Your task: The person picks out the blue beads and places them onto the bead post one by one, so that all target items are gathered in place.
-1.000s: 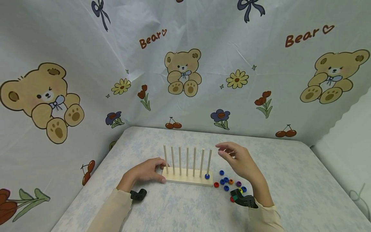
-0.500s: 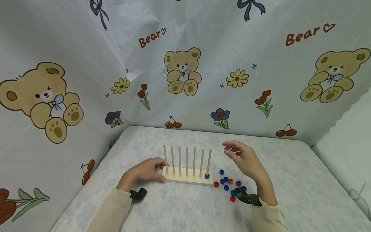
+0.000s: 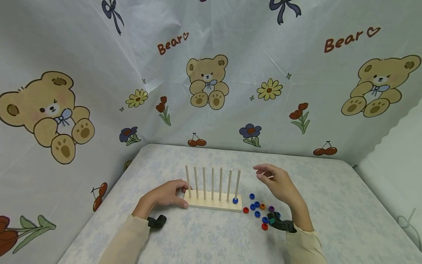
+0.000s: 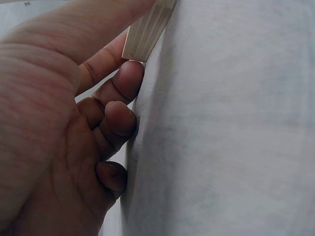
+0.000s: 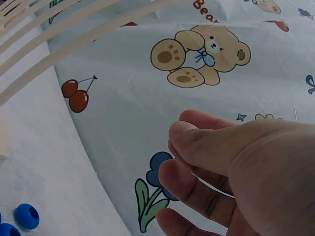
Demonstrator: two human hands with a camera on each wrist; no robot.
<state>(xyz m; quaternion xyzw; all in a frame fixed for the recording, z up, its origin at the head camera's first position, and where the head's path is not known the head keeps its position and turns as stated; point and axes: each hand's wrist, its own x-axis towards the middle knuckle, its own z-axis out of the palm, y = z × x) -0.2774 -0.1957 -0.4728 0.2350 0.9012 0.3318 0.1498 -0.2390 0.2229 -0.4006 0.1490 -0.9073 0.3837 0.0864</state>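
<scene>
wooden peg rack (image 3: 206, 204) at lower centre of the head view, long axis left to right, right end dipping slightly; seven pegs (image 3: 212, 183) point up. blue bead (image 3: 235, 201) low on the rightmost. left hand (image 3: 169, 193) grips the rack's left end, thumb nearside. right hand (image 3: 276, 183) lower right, fingers loosely curved, holding nothing; loose beads (image 3: 257, 214) below. pale mottled tabletop (image 3: 197, 238); bear-print cloth (image 3: 240, 29) fills the upper frame.
</scene>
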